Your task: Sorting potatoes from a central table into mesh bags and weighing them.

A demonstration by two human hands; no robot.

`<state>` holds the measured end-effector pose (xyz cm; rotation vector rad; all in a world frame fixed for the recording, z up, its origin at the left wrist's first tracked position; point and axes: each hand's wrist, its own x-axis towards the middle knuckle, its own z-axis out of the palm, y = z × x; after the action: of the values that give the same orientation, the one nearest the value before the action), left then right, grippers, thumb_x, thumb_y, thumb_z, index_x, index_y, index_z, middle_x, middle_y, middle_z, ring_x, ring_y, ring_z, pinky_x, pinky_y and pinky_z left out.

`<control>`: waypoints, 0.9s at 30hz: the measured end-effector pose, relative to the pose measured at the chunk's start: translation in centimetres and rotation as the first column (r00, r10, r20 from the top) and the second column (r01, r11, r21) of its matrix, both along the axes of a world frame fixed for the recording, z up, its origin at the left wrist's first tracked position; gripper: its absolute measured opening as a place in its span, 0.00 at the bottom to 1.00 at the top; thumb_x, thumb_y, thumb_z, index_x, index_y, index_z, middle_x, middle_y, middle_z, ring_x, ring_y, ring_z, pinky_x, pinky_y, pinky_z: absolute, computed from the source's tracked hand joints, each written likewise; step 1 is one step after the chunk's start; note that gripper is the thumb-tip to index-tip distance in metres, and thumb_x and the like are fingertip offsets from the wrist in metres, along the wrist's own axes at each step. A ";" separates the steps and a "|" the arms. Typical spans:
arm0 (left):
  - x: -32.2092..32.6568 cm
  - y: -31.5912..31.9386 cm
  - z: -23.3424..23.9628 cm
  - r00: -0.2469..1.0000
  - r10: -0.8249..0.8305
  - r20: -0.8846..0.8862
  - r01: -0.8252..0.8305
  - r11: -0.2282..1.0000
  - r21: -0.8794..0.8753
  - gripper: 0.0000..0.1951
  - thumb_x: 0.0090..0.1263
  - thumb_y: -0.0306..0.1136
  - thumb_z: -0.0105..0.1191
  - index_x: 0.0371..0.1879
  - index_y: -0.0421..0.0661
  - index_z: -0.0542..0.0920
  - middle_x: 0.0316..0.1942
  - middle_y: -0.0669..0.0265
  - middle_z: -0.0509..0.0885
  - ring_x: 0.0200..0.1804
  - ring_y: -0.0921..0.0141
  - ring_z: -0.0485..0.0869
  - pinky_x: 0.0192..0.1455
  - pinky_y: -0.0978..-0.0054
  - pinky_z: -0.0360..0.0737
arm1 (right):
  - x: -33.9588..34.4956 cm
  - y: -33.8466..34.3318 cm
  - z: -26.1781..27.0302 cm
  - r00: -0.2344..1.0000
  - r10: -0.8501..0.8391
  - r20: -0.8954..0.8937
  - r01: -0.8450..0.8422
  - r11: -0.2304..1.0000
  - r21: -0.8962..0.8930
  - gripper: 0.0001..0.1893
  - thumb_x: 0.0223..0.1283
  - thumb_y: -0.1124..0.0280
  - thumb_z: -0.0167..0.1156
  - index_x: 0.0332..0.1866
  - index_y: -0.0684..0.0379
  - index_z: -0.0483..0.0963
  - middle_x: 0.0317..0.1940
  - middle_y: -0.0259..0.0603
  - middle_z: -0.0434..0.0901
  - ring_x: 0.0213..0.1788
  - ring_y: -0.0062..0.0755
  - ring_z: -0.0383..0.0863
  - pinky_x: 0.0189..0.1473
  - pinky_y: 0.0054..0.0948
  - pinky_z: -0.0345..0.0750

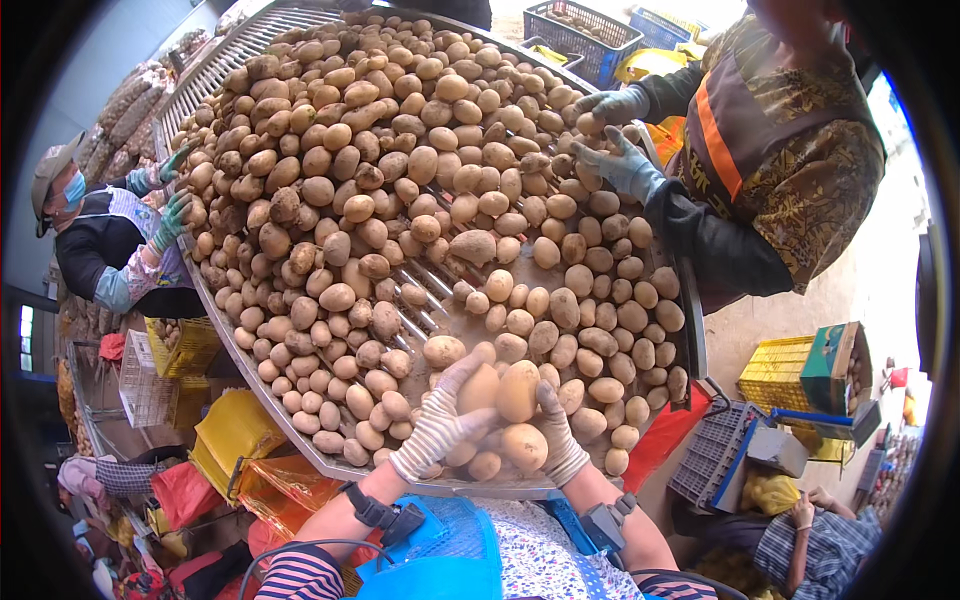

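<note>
My left hand [444, 420] and my right hand [559, 442], both in striped, light-coloured gloves, are at the near end of a metal sorting table [517, 489]. Between them they cup several potatoes, a large one [517, 391] on top and another [523, 447] below it. The left thumb and fingers spread around a potato [477, 394]. The right thumb presses on the large potato's side. More potatoes lie right beneath, so their contact with the table is partly hidden. A big heap of soil-marked potatoes [352, 150] covers much of the table beyond.
Bare rollers [420, 300] show mid-table. A person's gloved hands [626, 161] are over potatoes at the right edge; another's [174, 217] touch the left edge. Yellow crates [776, 367] and a grey crate [712, 454] stand right; a yellow crate [184, 345] and orange bags [289, 495] are left.
</note>
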<state>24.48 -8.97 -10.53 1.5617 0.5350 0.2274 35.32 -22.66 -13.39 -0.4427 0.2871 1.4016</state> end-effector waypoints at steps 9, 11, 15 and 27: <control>-2.0 1.8 -0.7 0.890 0.454 0.037 0.018 0.047 -0.999 0.36 0.64 0.54 0.47 0.65 0.39 0.61 0.63 0.48 0.67 0.64 0.55 0.67 0.68 0.55 0.63 | -0.1 0.7 1.7 0.999 0.033 -0.040 -0.032 0.999 0.026 0.30 0.63 0.50 0.54 0.66 0.51 0.59 0.56 0.44 0.70 0.52 0.44 0.76 0.41 0.42 0.85; -1.3 1.3 -0.8 0.879 0.474 0.048 0.021 0.063 -0.998 0.37 0.63 0.56 0.47 0.65 0.41 0.61 0.63 0.50 0.67 0.67 0.54 0.63 0.70 0.52 0.57 | -0.7 1.7 1.6 0.995 -0.055 0.077 0.053 0.998 0.023 0.31 0.64 0.51 0.53 0.68 0.53 0.56 0.57 0.44 0.69 0.52 0.44 0.76 0.43 0.44 0.84; 0.3 1.0 -2.1 0.748 0.663 -0.040 0.058 -0.124 -0.991 0.36 0.61 0.61 0.46 0.62 0.45 0.65 0.62 0.57 0.69 0.64 0.53 0.66 0.68 0.49 0.60 | -0.5 1.5 3.6 0.901 0.124 0.416 -0.113 0.992 -0.049 0.38 0.60 0.53 0.58 0.71 0.57 0.51 0.60 0.42 0.65 0.50 0.40 0.77 0.49 0.35 0.80; 1.8 0.1 -1.0 0.857 0.515 -0.013 0.136 -0.251 -0.958 0.35 0.57 0.63 0.48 0.56 0.48 0.68 0.54 0.56 0.72 0.59 0.54 0.68 0.58 0.44 0.70 | 1.6 -0.4 2.7 0.998 -0.050 -0.029 0.046 0.991 -0.128 0.28 0.61 0.41 0.52 0.51 0.56 0.69 0.40 0.38 0.76 0.42 0.35 0.78 0.37 0.29 0.77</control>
<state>26.31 -8.87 -11.52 -0.3700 0.3802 0.2656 36.91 -23.10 -10.65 -0.5152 0.4119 1.3493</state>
